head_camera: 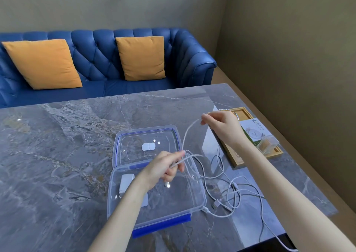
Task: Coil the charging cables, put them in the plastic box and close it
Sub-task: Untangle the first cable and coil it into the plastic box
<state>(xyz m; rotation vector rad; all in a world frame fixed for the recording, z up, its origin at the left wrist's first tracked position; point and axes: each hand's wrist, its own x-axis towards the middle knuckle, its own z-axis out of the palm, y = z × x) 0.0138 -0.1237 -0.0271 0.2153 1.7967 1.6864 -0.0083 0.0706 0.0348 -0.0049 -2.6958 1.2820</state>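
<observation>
Mid-frame above the open plastic box [154,199], the left hand [165,170] pinches 1 white cable's [185,136] gathered loops while the right hand [221,125] grips its run; I'd keep loops even, the rest sprawling on the counter [57,145] lower right.

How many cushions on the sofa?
2. One cushion leans on the left of the sofa, the other cushion right of centre. The sofa's left end is cut off, so more may be hidden.
</observation>
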